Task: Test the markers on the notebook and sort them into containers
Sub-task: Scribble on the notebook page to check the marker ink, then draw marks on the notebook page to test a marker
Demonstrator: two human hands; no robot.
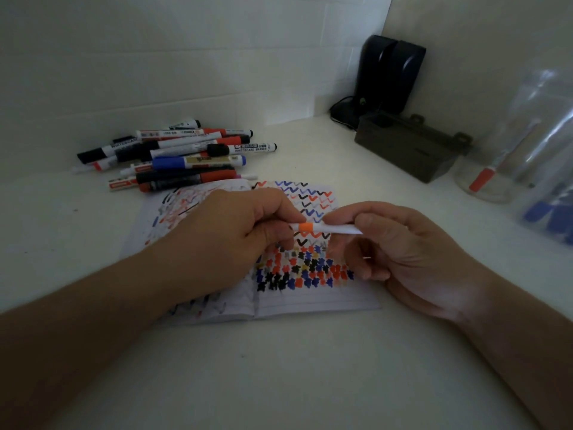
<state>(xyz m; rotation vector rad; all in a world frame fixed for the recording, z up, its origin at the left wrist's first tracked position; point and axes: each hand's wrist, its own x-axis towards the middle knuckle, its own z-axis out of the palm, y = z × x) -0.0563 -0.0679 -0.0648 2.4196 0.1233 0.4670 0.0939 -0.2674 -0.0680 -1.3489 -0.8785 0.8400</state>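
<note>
both hands pinch one white marker [325,228] with an orange band over the notebook [310,293] — left hand [235,234], right hand [403,252]. likely uncapping; next, pull apart and test-stroke; untested pile [173,156] at ten o'clock.

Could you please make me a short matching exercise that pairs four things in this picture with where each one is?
Things:
1. thin white marker with orange band
2. open notebook covered in ink marks
3. pile of whiteboard markers
4. clear plastic jar

Places:
A. far left of the table
B. right edge of view
C. held between both hands
D. flat under the hands

Pairs: 1-C, 2-D, 3-A, 4-B
</note>
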